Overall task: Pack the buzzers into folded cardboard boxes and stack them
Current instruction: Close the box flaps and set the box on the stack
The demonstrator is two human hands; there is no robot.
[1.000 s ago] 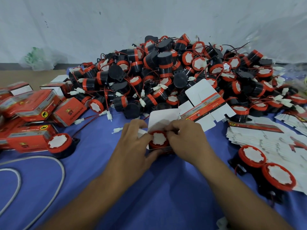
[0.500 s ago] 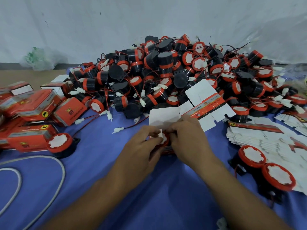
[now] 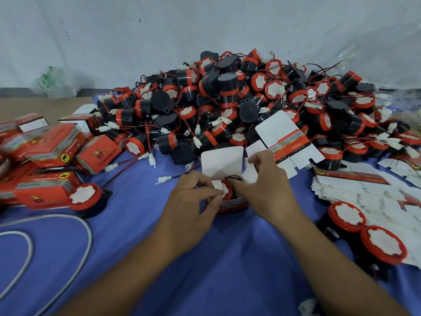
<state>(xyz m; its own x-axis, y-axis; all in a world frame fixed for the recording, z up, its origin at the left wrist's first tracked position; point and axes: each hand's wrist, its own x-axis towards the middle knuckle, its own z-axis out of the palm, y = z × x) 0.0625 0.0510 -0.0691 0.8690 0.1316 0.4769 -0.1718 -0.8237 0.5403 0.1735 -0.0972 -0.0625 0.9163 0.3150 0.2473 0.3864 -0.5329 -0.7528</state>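
A small red cardboard box (image 3: 234, 204) stands open on the blue cloth, with its white lid flap (image 3: 222, 164) raised behind it. A red-rimmed black buzzer (image 3: 227, 189) sits inside the box, its wire curled on top. My left hand (image 3: 193, 208) pinches a small white side flap at the box's left. My right hand (image 3: 266, 188) pinches the white flap on the box's right side. A large heap of red and black buzzers (image 3: 227, 106) with wires lies just behind.
Closed red boxes (image 3: 52, 144) are piled at the left. A lone buzzer (image 3: 85, 199) stands beside them. Flat unfolded box blanks (image 3: 369, 192) spread at the right, one blank (image 3: 289, 142) leaning on the heap. Two buzzers (image 3: 364, 229) stand at the right. A grey cable (image 3: 68, 247) loops at the lower left.
The buzzer has gone down into the box. My fingers have moved from the buzzer's rim to the white side flaps, my right hand lifting slightly up and right.
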